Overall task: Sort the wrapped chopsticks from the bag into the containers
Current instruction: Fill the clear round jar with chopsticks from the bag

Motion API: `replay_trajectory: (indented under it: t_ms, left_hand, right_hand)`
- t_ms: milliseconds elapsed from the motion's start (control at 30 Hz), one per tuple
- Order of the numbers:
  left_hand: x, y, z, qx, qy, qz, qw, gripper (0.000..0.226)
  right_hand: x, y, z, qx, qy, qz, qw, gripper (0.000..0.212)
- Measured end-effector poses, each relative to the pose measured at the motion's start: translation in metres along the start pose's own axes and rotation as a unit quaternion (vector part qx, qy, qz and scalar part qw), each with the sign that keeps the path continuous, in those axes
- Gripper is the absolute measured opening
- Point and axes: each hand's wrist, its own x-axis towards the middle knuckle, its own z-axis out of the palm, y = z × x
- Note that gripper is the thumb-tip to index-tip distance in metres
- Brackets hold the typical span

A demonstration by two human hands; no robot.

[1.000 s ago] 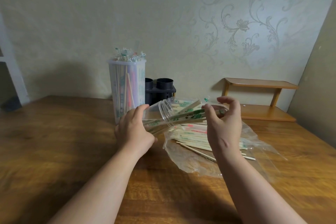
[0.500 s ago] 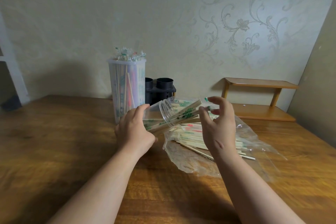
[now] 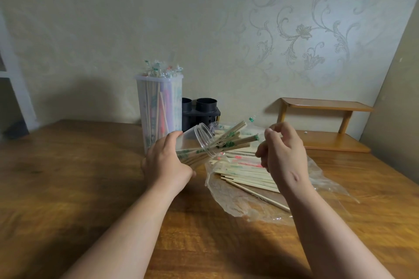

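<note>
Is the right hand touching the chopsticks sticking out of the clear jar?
Apart. The head view shows the right hand with curled fingers, and a visible gap to the green-tipped chopsticks protruding from the clear jar held by the left hand.

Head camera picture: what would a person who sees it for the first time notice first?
First, the clear jar at the centre, tilted on its side in the left hand, with wrapped chopsticks sticking out of its mouth. Next, the right hand, empty, over a clear plastic bag of more chopsticks. Behind stands a tall container, already full.
</note>
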Motion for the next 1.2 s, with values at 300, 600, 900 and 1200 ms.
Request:
replay_trajectory:
  t_ms: [300,600,900,1200]
  left_hand:
    - [0.002,-0.001,0.001,-0.003,0.009,-0.023,1.000,0.097]
    - [0.001,0.000,0.001,-0.012,0.007,-0.026,1.000,0.098]
    - [0.000,0.002,0.000,-0.015,-0.002,-0.028,0.999,0.098]
    - [0.000,0.001,0.000,-0.012,-0.005,-0.021,1.000,0.099]
  right_hand:
    - [-0.002,-0.006,-0.010,-0.076,-0.332,0.125,0.932,0.023]
    - [-0.004,0.014,0.005,-0.379,-0.381,0.040,0.842,0.041]
    - [-0.002,0.042,0.021,-0.526,-0.339,-0.002,0.780,0.057]
    - [0.003,0.057,0.028,-0.484,-0.280,-0.011,0.829,0.022]
